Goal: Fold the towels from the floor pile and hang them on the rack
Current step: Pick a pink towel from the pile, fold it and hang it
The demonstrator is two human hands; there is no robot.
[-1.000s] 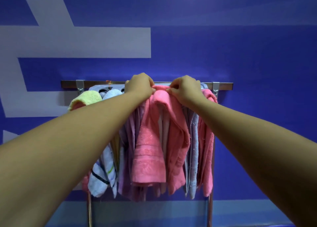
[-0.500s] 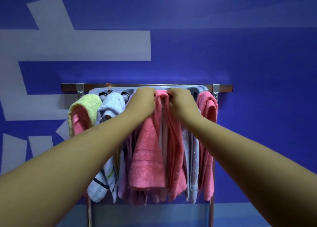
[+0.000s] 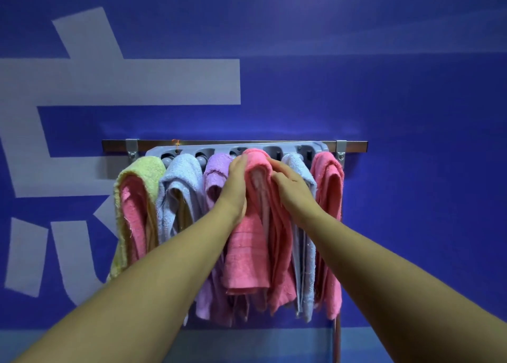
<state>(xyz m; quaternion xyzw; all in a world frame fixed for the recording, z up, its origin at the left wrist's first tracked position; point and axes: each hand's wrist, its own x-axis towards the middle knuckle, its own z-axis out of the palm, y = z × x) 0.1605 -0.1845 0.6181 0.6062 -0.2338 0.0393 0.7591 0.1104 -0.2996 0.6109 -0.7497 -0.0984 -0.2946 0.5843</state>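
A grey rack (image 3: 274, 150) with several arms hangs from a metal wall rail (image 3: 356, 144). A folded pink towel (image 3: 247, 253) is draped over one middle arm. My left hand (image 3: 236, 181) lies flat against the towel's left side near the top, fingers straight. On the right side of the same fold my right hand (image 3: 290, 187) presses with fingers stretched toward the top. The towel sits between both palms. The floor pile is out of view.
Other towels hang on the rack: a yellow-green one (image 3: 142, 168) with pink inside at far left, a pale blue one (image 3: 181, 176), a purple one (image 3: 216, 165), a pale blue one (image 3: 295, 162) and a pink one (image 3: 329, 176) at far right. Behind is a blue wall.
Both hands slid from the top of the pink towel down onto its two sides. The towel's fold now sits snug over the arm.
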